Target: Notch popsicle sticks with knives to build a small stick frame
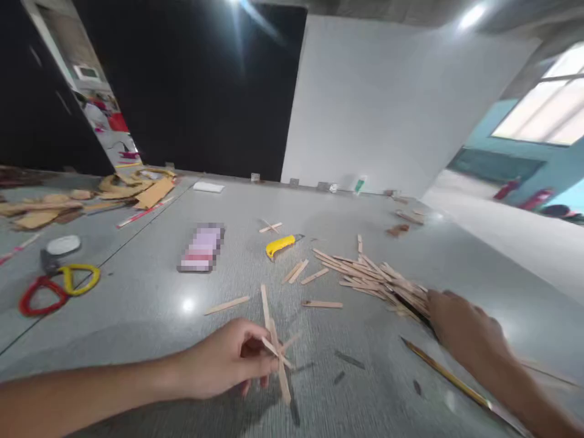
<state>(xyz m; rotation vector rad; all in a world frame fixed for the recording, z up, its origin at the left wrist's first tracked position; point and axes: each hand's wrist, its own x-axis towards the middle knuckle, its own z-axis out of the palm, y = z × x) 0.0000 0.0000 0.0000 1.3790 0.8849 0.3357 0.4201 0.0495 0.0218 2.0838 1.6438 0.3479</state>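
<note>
My left hand [237,359] pinches a small assembly of crossed wooden craft sticks [283,382] just above the table. One long stick runs through it lengthwise, with shorter pieces across it. On the right, my right hand [465,322] is at the near end of a loose pile of craft sticks [365,271]. Its fingertips are hidden behind the hand, so I cannot make out whether it grips any. A thin dark tool [408,306] lies among the sticks beside that hand. Just below it lies a yellow pencil-like paintbrush or pencil [449,374].
Several single sticks [322,304] lie mid-table near a yellow box cutter [280,244]. A blurred phone [201,246] is left of centre. Scissors with red and yellow handles [64,286] lie far left, below cardboard scraps [137,188]. A wall panel [378,103] bounds the back.
</note>
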